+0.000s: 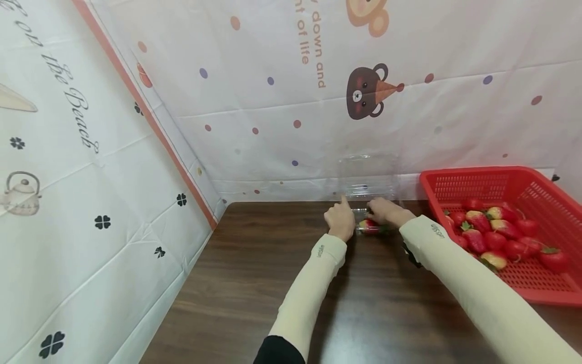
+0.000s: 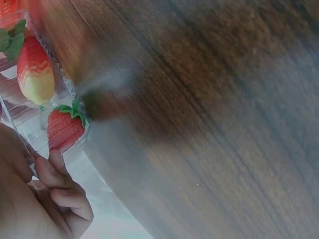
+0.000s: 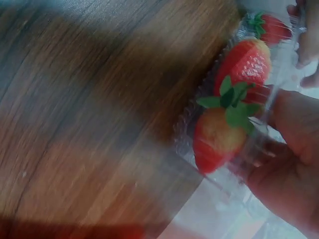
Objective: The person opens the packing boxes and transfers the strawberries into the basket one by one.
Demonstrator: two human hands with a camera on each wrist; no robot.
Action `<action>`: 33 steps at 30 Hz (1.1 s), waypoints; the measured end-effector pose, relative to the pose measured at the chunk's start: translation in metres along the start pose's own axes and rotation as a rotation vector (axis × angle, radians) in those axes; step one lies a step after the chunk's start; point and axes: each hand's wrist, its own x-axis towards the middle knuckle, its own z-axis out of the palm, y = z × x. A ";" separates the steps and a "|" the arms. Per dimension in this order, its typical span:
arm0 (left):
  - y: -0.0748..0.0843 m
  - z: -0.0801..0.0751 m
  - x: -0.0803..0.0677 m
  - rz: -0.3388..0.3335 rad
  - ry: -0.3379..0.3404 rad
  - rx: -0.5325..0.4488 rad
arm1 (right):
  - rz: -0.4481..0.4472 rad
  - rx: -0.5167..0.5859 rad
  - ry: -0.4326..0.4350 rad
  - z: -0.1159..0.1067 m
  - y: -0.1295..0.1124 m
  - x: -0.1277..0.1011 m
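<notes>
Far left, printed sheeting (image 1: pixel 91 202) walled the table's left edge; a second sheet (image 1: pixel 364 126) closed off the back. Wide bare run of dark wood table (image 1: pixel 254 283) lay between that left wall and my arms.

My left hand (image 1: pixel 339 221) sat at the left edge of the clear plastic box (image 1: pixel 370 222), near the table's back edge. Forefinger pointed up along the box side; the other fingers (image 2: pixel 65 191) were curled in against the clear plastic. Whether they truly gripped it, I could not tell.

The box held strawberries (image 3: pixel 234 99), packed close inside; its open lid (image 1: pixel 368 174) stood up against the back sheet.

My right hand (image 1: pixel 384 211) was at the box's right side, fingers (image 3: pixel 264 157) curled round the plastic wall, holding it.

Right of that, a short gap of table, then the red basket (image 1: pixel 536 202) with loose strawberries (image 1: pixel 495 237), reaching the table's right side.
</notes>
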 end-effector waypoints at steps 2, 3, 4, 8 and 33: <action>-0.001 0.000 0.002 0.002 0.004 -0.001 | 0.020 0.008 0.004 -0.005 0.001 -0.001; -0.002 0.000 0.004 0.000 0.002 0.003 | 0.028 0.018 0.003 -0.008 0.002 -0.001; -0.002 0.000 0.006 -0.005 0.002 0.008 | 0.040 0.037 0.000 -0.012 0.001 -0.002; -0.008 -0.003 0.015 -0.008 0.009 0.046 | 0.081 0.061 0.019 -0.033 -0.002 -0.003; -0.024 -0.033 0.051 0.067 0.215 0.001 | 0.151 -0.084 0.221 -0.147 0.055 -0.069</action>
